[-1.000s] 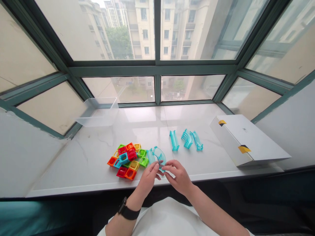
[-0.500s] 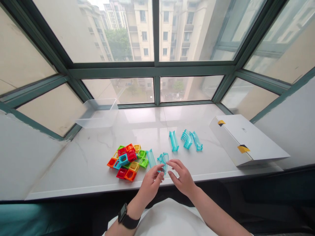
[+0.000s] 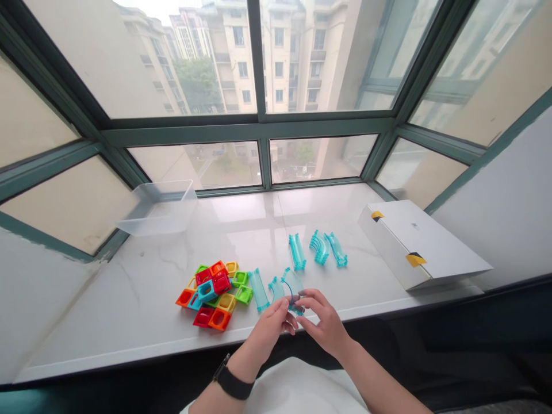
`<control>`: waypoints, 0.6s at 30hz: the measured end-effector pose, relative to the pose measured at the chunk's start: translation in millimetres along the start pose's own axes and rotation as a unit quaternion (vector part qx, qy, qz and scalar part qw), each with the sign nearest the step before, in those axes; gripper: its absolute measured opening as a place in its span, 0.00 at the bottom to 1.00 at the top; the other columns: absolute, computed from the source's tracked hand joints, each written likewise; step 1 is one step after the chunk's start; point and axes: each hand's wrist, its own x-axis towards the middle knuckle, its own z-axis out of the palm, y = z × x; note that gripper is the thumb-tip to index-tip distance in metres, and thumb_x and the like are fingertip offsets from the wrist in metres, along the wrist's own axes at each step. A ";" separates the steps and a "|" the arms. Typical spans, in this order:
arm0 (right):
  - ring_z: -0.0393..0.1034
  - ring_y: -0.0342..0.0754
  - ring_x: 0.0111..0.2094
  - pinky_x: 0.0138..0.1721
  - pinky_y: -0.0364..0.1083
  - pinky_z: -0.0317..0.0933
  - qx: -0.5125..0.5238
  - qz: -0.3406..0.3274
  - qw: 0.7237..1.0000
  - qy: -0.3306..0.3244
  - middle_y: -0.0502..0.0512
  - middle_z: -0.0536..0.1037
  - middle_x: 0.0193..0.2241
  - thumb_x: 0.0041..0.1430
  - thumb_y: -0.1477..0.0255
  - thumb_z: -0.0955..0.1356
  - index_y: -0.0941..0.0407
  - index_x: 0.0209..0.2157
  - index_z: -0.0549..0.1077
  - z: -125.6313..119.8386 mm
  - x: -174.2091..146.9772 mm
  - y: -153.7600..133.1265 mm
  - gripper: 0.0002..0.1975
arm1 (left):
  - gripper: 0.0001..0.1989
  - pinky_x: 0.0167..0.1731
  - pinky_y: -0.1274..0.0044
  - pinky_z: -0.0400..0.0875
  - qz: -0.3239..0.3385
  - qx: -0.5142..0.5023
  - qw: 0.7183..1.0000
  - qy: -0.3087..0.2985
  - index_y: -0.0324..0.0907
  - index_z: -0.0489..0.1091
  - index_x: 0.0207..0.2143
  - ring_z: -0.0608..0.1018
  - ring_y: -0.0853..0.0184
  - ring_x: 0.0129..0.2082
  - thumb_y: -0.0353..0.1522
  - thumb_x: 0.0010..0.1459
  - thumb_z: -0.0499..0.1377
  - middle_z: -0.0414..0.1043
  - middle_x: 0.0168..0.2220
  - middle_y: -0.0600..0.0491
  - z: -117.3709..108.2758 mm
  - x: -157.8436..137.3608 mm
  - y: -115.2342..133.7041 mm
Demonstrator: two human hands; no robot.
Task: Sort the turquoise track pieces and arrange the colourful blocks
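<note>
A clear teal curved track piece (image 3: 293,280) is tilted up between my hands at the counter's front edge. My left hand (image 3: 272,323) has its thumb and fingers closed at the piece's lower end, partly hiding it. From the other side, the curled fingers of my right hand (image 3: 322,322) pinch the same end. Left of it, a second curved teal piece (image 3: 276,289) lies close to my left fingertips, partly covered. Beside that rests a straight teal track piece (image 3: 259,290).
Several coloured square blocks (image 3: 215,293) are heaped on the left. Farther back lie a straight teal piece (image 3: 297,252), a curved one (image 3: 319,247) and another teal one (image 3: 337,250). A clear plastic bin (image 3: 157,224) stands back left, a white box (image 3: 425,238) at right.
The view has shifted slightly. The curved piece has turned and now stands between my hands. My right fingers have closed in on it from being apart.
</note>
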 end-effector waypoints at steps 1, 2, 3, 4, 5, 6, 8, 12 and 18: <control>0.76 0.57 0.53 0.55 0.56 0.74 -0.010 -0.001 1.000 0.007 0.59 0.75 0.53 0.65 0.69 0.72 0.48 0.49 0.78 -4.3 0.0 1.9 0.12 | 0.32 0.33 0.75 0.72 0.002 0.004 1.000 -0.002 0.39 0.75 0.51 0.76 0.68 0.31 0.57 0.59 0.63 0.77 0.36 0.50 3.8 4.9 1.2; 0.76 0.57 0.54 0.56 0.56 0.74 -0.018 -0.001 1.000 0.014 0.59 0.76 0.53 0.65 0.70 0.72 0.47 0.50 0.78 -8.8 0.0 4.2 0.12 | 0.33 0.33 0.75 0.72 0.003 0.010 1.000 -0.004 0.39 0.75 0.51 0.76 0.68 0.31 0.58 0.59 0.63 0.77 0.36 0.49 7.7 10.2 2.5; 0.76 0.58 0.54 0.57 0.56 0.74 -0.025 -0.001 0.999 0.021 0.59 0.76 0.53 0.65 0.70 0.72 0.47 0.50 0.78 -13.3 -0.1 6.9 0.13 | 0.34 0.32 0.75 0.72 0.004 0.018 1.000 -0.005 0.39 0.74 0.52 0.77 0.68 0.31 0.58 0.58 0.63 0.77 0.37 0.49 11.7 16.0 3.8; 0.76 0.58 0.54 0.57 0.56 0.74 -0.031 0.001 0.999 0.028 0.59 0.76 0.53 0.65 0.71 0.71 0.47 0.51 0.78 -17.9 -0.1 9.8 0.13 | 0.35 0.32 0.75 0.72 0.004 0.031 1.000 -0.006 0.39 0.74 0.53 0.77 0.68 0.31 0.58 0.58 0.63 0.77 0.36 0.49 15.7 22.0 5.3; 0.76 0.57 0.54 0.56 0.56 0.74 -0.037 0.003 0.999 0.036 0.59 0.76 0.53 0.66 0.71 0.71 0.47 0.51 0.78 -22.5 0.0 12.8 0.13 | 0.35 0.31 0.75 0.71 0.004 0.047 0.999 -0.008 0.39 0.73 0.53 0.77 0.68 0.31 0.59 0.58 0.62 0.77 0.37 0.49 19.5 28.1 6.9; 0.76 0.57 0.54 0.56 0.56 0.74 -0.043 0.006 0.998 0.044 0.59 0.77 0.53 0.66 0.71 0.71 0.46 0.51 0.79 -27.3 0.1 15.9 0.13 | 0.35 0.30 0.75 0.71 0.006 0.069 0.998 -0.009 0.39 0.73 0.53 0.77 0.68 0.31 0.59 0.59 0.61 0.77 0.38 0.49 23.2 34.2 8.8; 0.76 0.57 0.54 0.55 0.55 0.75 -0.057 0.011 0.996 0.062 0.59 0.77 0.53 0.66 0.70 0.71 0.47 0.52 0.79 -37.2 0.7 22.2 0.13 | 0.32 0.27 0.76 0.70 0.022 0.127 0.992 -0.004 0.40 0.73 0.51 0.77 0.67 0.31 0.57 0.60 0.60 0.77 0.41 0.48 29.6 45.8 13.5; 0.76 0.56 0.54 0.56 0.55 0.74 -0.098 0.009 0.992 0.085 0.60 0.76 0.54 0.67 0.69 0.71 0.48 0.54 0.78 -58.4 5.3 34.8 0.15 | 0.20 0.33 0.74 0.73 0.113 0.295 0.949 0.010 0.44 0.76 0.47 0.78 0.65 0.34 0.49 0.64 0.60 0.79 0.43 0.49 41.4 65.0 28.4; 0.76 0.56 0.53 0.55 0.55 0.73 -0.148 -0.010 0.982 0.115 0.58 0.78 0.50 0.68 0.68 0.71 0.46 0.56 0.78 -85.6 27.8 52.8 0.16 | 0.11 0.40 0.73 0.74 0.230 0.449 0.863 0.027 0.47 0.79 0.45 0.80 0.66 0.36 0.39 0.68 0.58 0.83 0.43 0.53 65.2 94.8 55.9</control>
